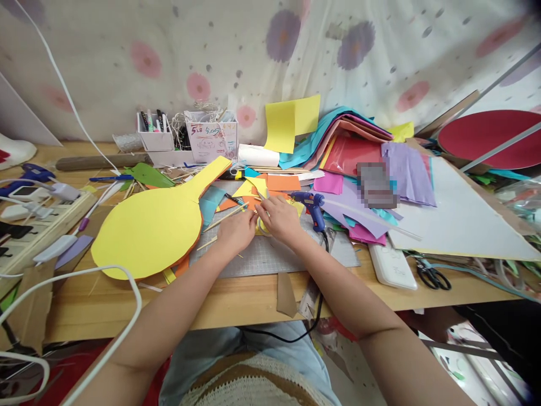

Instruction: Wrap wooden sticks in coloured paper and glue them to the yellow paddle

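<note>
My left hand (237, 229) and my right hand (280, 217) meet over the grey cutting mat (236, 264), fingertips pinched close together. Whatever lies between the fingers is small and mostly hidden; a bit of yellow and a pale rounded edge show just beneath. Around the hands are yellow and orange paper scraps (284, 182) and thin wooden sticks (226, 217). A blue glue gun (313, 210) lies just right of my right hand, its black cord trailing over the table edge. Left of my left hand rests a large yellow paddle-shaped cutout (147, 231) with an orange underside.
Colored paper sheets (350, 129) are piled at the back right. White boxes (213, 138) with pens and wires stand behind. Black-handled scissors (433, 274) and a white power bank (393, 268) lie right. A white cable (135, 287) loops at front left. Another person's dark sleeve (502, 332) shows lower right.
</note>
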Demonstrator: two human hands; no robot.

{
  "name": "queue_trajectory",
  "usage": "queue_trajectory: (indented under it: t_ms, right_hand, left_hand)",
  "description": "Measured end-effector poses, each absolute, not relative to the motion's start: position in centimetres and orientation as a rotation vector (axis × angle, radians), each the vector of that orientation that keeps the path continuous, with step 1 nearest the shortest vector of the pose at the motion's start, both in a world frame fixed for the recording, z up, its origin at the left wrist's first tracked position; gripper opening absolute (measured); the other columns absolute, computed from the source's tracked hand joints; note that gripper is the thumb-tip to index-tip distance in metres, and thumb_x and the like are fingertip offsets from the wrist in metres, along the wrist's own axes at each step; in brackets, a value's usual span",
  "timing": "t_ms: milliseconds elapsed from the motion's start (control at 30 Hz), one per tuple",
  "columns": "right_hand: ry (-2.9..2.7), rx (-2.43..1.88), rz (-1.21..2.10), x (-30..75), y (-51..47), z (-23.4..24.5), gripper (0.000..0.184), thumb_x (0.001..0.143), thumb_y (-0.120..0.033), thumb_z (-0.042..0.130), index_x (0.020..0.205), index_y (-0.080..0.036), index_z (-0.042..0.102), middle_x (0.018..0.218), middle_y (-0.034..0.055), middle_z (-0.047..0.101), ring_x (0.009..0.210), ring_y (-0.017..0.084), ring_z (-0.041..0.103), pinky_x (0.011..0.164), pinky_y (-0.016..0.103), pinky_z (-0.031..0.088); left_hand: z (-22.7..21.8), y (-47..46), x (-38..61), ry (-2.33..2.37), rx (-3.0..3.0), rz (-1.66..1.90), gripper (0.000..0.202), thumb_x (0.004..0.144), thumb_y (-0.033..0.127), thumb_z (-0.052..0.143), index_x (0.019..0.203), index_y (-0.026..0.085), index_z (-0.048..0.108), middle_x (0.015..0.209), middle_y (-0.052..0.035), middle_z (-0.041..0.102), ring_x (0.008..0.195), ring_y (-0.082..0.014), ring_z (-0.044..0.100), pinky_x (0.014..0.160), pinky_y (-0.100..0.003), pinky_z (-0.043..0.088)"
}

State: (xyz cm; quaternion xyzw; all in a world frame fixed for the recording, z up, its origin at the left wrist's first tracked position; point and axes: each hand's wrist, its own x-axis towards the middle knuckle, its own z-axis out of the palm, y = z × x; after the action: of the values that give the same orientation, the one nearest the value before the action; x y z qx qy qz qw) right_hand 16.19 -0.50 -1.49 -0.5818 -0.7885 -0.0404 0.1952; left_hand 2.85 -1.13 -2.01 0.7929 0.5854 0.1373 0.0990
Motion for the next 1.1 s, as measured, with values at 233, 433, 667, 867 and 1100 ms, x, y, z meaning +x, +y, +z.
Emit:
queue_trajectory:
  t_ms: [233,433,667,867,1100]
  right_hand:
    - [-1.996,-1.299,0.686,18.5,-1.0,0.1,0.033,0.085,-0.042,0.043,0.098,-0.018,0.06,0.098,0.0071,0.062,0.091,0.017,0.056,0.076,0.029,0.043]
    - [-1.89,-1.282,0.762,20.0,-0.8,-0.2,0.032,0.084,-0.043,0.042,0.081,-0.018,0.062,0.082,0.005,0.065,0.078,0.015,0.057,0.069,0.027,0.043]
    - [-1.945,-1.549,0.423,18.6,-0.7,-1.7,0.026,0.084,-0.034,0.041,0.075,-0.019,0.06,0.074,0.0019,0.063,0.067,0.013,0.054,0.061,0.024,0.037]
    - [-2.008,-1.765,0.269,18.8,-0.1,-2.2,0.022,0.082,-0.033,0.046,0.073,-0.018,0.059,0.078,0.0025,0.062,0.07,0.013,0.054,0.059,0.024,0.034]
    - [-2.224,-1.893,0.219,17.3,1.3,-1.5,0.041,0.091,-0.036,0.029,0.07,-0.017,0.058,0.081,0.0073,0.062,0.076,0.016,0.056,0.059,0.025,0.031]
  left_hand:
    - [-0.9,-0.6,1.4,1.864,2.17,0.461,0.032,0.088,0.033,0.026,0.088,0.022,0.056,0.086,-0.0047,0.066,0.079,-0.0208,0.06,0.062,-0.028,0.036]
    - [-0.7,-0.7,1.4,1.926,2.135,0.457,0.033,0.088,0.038,0.025,0.093,0.024,0.055,0.086,-0.004,0.066,0.078,-0.0215,0.06,0.06,-0.028,0.035]
    - [-0.6,-0.6,0.9,1.902,2.061,0.464,0.032,0.087,0.038,0.028,0.093,0.022,0.054,0.087,-0.005,0.066,0.079,-0.0226,0.061,0.062,-0.029,0.038]
    - [-0.9,-0.2,0.7,1.867,1.994,0.428,0.028,0.085,0.034,0.032,0.088,0.019,0.055,0.088,-0.009,0.065,0.082,-0.0236,0.06,0.065,-0.03,0.04]
    - [-0.9,1.1,-1.5,1.916,1.772,0.592,0.026,0.085,0.031,0.031,0.092,0.02,0.053,0.092,-0.0082,0.065,0.083,-0.0225,0.06,0.066,-0.031,0.041]
